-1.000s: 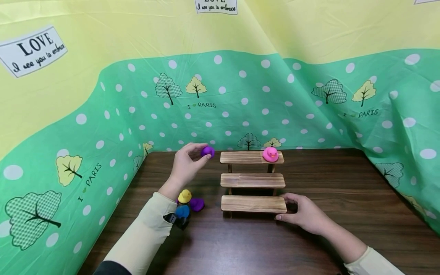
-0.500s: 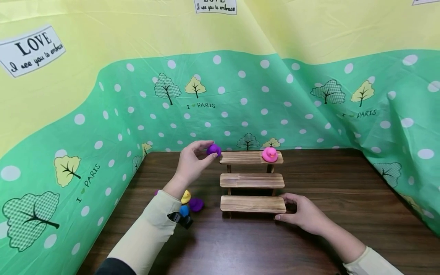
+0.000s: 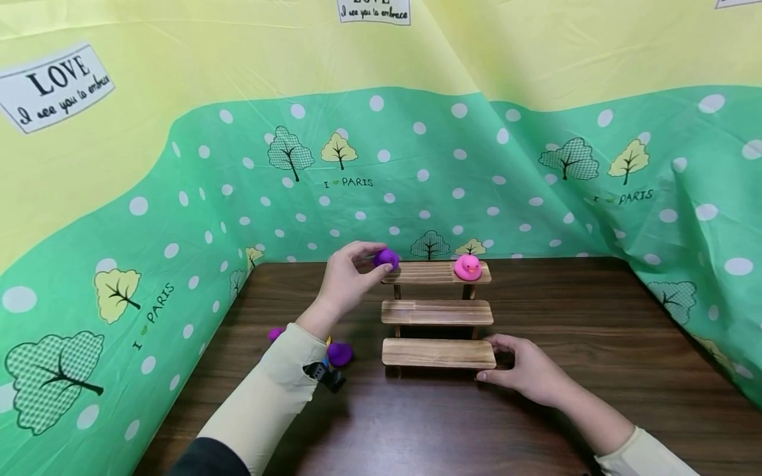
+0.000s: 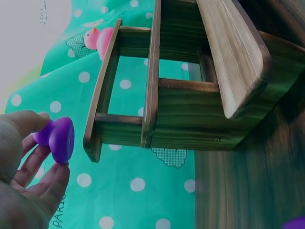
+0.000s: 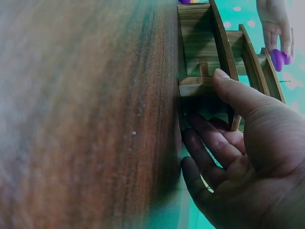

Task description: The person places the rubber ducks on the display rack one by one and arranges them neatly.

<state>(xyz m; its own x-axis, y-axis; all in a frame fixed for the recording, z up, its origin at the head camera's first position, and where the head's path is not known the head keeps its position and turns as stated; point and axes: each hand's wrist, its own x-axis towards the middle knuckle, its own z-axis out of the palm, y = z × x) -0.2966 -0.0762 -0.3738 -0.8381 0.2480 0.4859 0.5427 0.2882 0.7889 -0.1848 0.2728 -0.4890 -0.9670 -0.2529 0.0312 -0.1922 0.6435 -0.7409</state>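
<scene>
My left hand [image 3: 348, 281] pinches a small purple rubber duck [image 3: 387, 259] between thumb and fingers, in front of the left end of the top tier in the head view. From the left wrist, that duck [image 4: 62, 139] shows a gap from the shelf end. A three-tier wooden display stand [image 3: 437, 354] stands on the table. On its top tier, toward the right, sits a pink rubber duck [image 3: 467, 268]. At the bottom tier's right end my right hand [image 3: 530, 370] grips the stand; in the right wrist view its thumb lies on the board, fingers curled underneath.
Left of the stand lie another purple toy [image 3: 340, 354] and a magenta one [image 3: 276, 334]. The left sleeve [image 3: 268, 383] mostly hides a yellow and a blue toy there. A polka-dot cloth [image 3: 357, 211] hangs behind the dark wooden table [image 3: 417, 423].
My left hand has carried the purple rubber duck rightward to the top tier's left end. Its sleeve now covers more of the yellow and blue toys. The right hand has stayed put.
</scene>
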